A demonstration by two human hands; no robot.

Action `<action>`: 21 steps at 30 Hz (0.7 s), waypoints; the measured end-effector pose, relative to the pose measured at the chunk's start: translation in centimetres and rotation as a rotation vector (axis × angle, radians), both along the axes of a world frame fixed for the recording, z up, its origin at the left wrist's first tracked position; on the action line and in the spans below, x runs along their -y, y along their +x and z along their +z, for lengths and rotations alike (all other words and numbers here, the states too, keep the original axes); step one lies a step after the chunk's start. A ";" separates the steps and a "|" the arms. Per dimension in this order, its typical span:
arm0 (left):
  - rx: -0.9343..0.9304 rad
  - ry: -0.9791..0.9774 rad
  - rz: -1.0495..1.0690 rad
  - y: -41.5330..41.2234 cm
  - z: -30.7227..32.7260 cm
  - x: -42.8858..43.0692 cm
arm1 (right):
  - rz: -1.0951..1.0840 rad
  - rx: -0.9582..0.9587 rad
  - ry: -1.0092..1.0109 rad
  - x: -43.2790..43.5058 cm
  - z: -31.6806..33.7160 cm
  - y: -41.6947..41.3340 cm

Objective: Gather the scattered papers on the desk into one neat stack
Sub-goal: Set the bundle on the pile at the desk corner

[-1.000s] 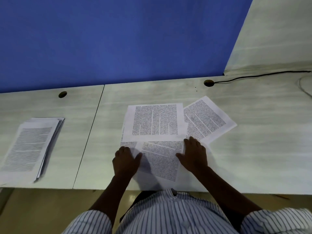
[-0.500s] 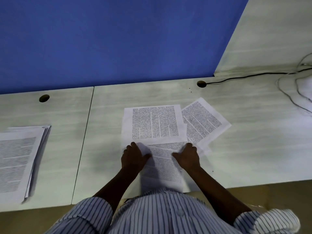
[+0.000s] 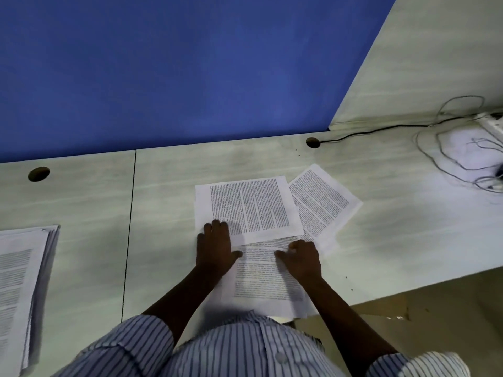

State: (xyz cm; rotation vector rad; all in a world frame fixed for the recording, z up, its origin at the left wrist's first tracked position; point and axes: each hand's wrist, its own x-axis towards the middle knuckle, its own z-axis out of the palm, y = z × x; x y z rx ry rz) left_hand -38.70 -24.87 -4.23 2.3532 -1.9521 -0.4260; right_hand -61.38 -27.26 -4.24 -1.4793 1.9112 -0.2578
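I judged the gathering mid-way; my left hand (image 3: 215, 247) lay flat, fingers spread, on the top sheet (image 3: 249, 208), my right hand (image 3: 300, 258) flat on the near sheet (image 3: 261, 278) — neither gripped; the angled sheet (image 3: 324, 202) needed pulling in next; no containers showed on the desk (image 3: 381, 232).

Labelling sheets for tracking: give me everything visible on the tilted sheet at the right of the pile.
The tilted sheet is white paper, printed in dense black text in two columns. It lies flat on the desk, turned clockwise against the top sheet, whose right edge overlaps it. Its far and right corners lie bare on the desk. More paper shows under its near edge. Neither hand clearly touches it; the right hand rests just short of it.
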 end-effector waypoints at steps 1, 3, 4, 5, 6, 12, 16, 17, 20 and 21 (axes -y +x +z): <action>-0.013 0.024 -0.049 0.1 -0.1 0.7 | 0.013 -0.005 -0.016 -0.3 0.0 0.0; -0.045 0.062 -0.106 0.3 -0.5 2.1 | 0.034 -0.003 -0.062 -0.6 0.4 -0.1; -0.053 0.061 -0.127 0.4 -0.7 2.6 | 0.031 0.003 -0.072 -1.0 0.4 -0.1; -0.060 0.052 -0.144 0.5 -1.0 3.0 | 0.032 0.012 -0.092 -1.5 0.3 0.0; -0.064 0.031 -0.157 0.5 -1.1 3.2 | 0.040 0.014 -0.102 -1.9 0.5 0.0; 0.079 -0.045 -0.322 0.9 -1.8 4.3 | 0.058 -0.008 -0.145 -3.3 0.2 0.2; 0.155 -0.058 -0.406 0.9 -1.2 4.5 | -0.088 0.123 -0.146 -4.3 0.6 0.0; 0.148 -0.060 -0.428 0.8 -1.0 4.4 | -0.138 0.146 -0.173 -4.7 0.7 -0.2; -0.009 -0.169 -0.469 1.1 -1.4 3.9 | -0.305 0.180 -0.182 -6.2 0.6 -1.0; -0.096 -0.231 -0.479 1.1 -1.6 3.5 | -0.356 0.169 -0.168 -6.6 0.4 -1.5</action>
